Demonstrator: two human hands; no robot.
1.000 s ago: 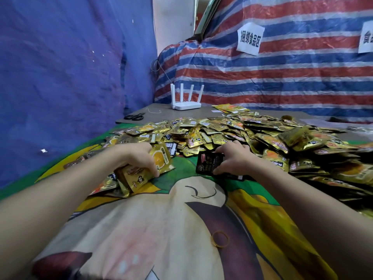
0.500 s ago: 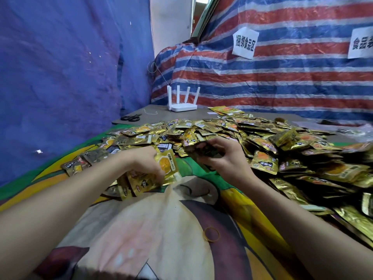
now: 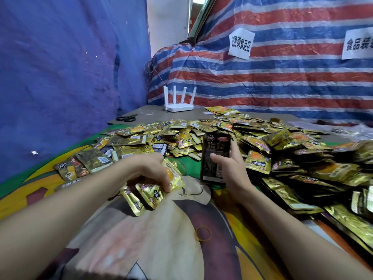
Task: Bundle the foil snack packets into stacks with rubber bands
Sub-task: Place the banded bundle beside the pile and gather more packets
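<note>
Hands gathering foil packets beside a loose rubber band

Overhead, a striped red, white and blue tarp (image 3: 282,81) is hanging across the back and right, with a blue tarp (image 3: 60,67) covering the left side. Below them, a colourful cartoon-print cloth (image 3: 141,239) is spreading over the work surface towards the viewer. A large heap of gold foil snack packets (image 3: 262,142) is lying across the far and right parts of the cloth, spilling down the right edge. Two bare forearms are reaching in from the bottom corners.

The left hand (image 3: 149,172) is curling palm-down over a small fanned stack of gold packets (image 3: 149,195), fingers closed around them, with the stack resting on the cloth just in front of the heap. The right hand (image 3: 232,168) is gripping a dark packet stack (image 3: 215,156) upright, thumb pressing across its face and fingers wrapping behind; its lower edge is close to the cloth, though whether it is touching cannot be told.

At the back, a white router (image 3: 178,107) with four aerials is standing on a grey board, with black scissors (image 3: 127,118) lying to its left. Nearest the viewer, a yellow rubber band (image 3: 203,233) is lying flat on the cloth between the two forearms, apart from both hands.
</note>
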